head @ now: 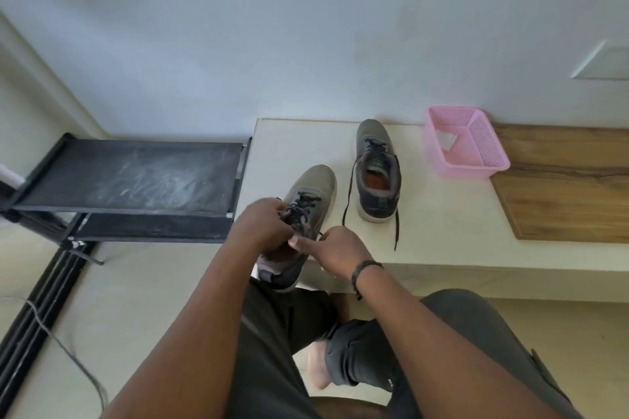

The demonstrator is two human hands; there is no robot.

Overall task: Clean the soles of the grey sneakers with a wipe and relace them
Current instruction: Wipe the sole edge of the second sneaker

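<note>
Both hands meet over near sneaker (306, 214), toe pointing away: left hand (263, 224) pinches black lace (299, 211), right hand (335, 248) pinches too, its contents hidden.

2 grey sneakers (308, 211) (377, 173) — 1 pink basket (468, 143) — 1 black rack (126, 180), 2 hands (263, 226) (335, 248).
</note>
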